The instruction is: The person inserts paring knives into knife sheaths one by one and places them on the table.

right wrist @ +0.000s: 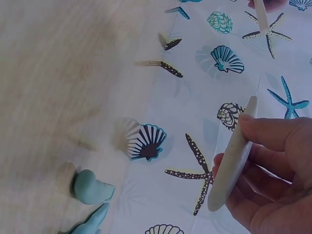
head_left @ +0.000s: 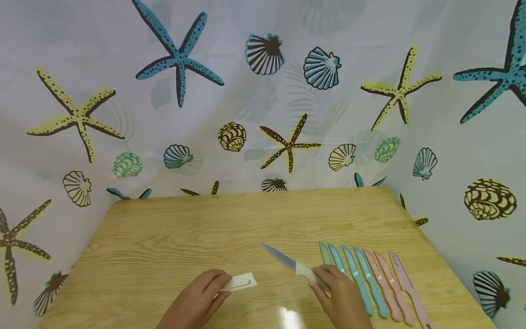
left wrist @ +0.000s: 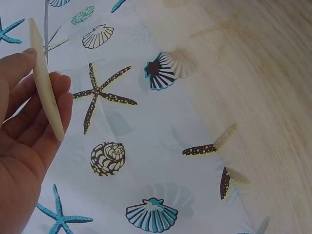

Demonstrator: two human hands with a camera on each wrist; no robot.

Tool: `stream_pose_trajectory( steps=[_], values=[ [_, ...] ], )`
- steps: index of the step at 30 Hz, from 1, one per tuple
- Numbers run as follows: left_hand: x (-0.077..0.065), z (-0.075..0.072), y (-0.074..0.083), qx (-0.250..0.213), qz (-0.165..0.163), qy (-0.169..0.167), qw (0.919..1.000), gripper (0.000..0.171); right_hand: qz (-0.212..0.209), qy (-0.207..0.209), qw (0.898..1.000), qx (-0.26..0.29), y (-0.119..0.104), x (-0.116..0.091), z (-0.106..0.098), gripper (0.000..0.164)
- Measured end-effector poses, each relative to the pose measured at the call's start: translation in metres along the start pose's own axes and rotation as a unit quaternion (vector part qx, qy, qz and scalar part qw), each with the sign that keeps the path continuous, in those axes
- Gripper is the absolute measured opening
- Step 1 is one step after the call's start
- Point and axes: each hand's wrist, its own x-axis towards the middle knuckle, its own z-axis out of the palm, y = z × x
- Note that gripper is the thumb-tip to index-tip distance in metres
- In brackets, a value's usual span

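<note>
My right hand point(head_left: 343, 294) grips the cream handle of a small knife point(head_left: 283, 257). Its bare metal blade slants up and to the left over the table, and in the right wrist view the blade shows as a thin edge-on line beyond the handle point(right wrist: 233, 161). Between thumb and fingers, my left hand point(head_left: 201, 292) pinches a flat cream knife sheath point(head_left: 240, 282) with a curved slot near its end. In the left wrist view the sheath point(left wrist: 46, 83) appears edge-on. A gap separates the blade from the sheath.
On the right of the wooden table point(head_left: 197, 237) several covered knives lie side by side: a green knife point(head_left: 324, 252), blue knives point(head_left: 361, 278), pink knives point(head_left: 386, 283) and a wider pink knife point(head_left: 404, 281). A seashell-patterned curtain point(head_left: 246, 105) surrounds the table's back and sides.
</note>
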Motion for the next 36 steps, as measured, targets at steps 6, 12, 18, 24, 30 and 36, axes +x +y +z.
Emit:
stream_pose_trajectory(
  steps=[6,12,18,24,30,36],
  values=[
    [0.001,0.000,0.002,0.005,-0.008,0.004,1.0000,0.042,-0.051,0.030,0.998,-0.006,0.006,-0.025,0.002,0.032],
    [0.003,-0.001,0.002,0.003,-0.008,0.007,0.9999,0.041,-0.064,0.046,0.997,-0.010,0.008,-0.041,0.003,0.035],
    [0.004,-0.001,0.002,-0.005,-0.002,0.014,0.9999,0.034,-0.054,0.051,0.997,-0.019,0.004,-0.048,0.005,0.034],
    [0.004,0.000,0.002,-0.013,-0.003,0.019,0.9997,0.033,-0.083,0.056,0.995,-0.008,0.005,-0.051,0.008,0.034],
    [0.002,0.001,0.001,-0.015,0.002,0.018,0.9997,0.032,-0.111,0.053,0.992,-0.012,0.007,-0.051,0.008,0.033],
    [0.003,0.001,0.001,-0.013,0.020,0.027,0.9994,0.033,-0.147,0.060,0.987,-0.012,0.012,-0.048,0.006,0.029]
  ],
)
